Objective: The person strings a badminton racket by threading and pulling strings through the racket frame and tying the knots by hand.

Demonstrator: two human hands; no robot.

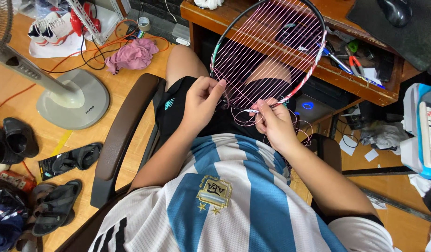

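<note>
Badminton racket w/ dark frame and pink strings (271, 51) lies head-down over person's lap, bottom edge at both hands, top end near wooden worktop (290, 56). Left hand (201, 100) fingers closed, pinching frame edge at lower left. Right hand (274, 123) fingers closed on loose pink string (302, 133) at frame bottom. Pliers w/ red handles (351, 60) on worktop shelf. Brown chair armrest (124, 135) left; grey fan base (73, 100) on floor beyond.

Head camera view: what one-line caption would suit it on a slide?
Seated person's left hand and right hand work pink string at a badminton racket rim on the lap.
</note>
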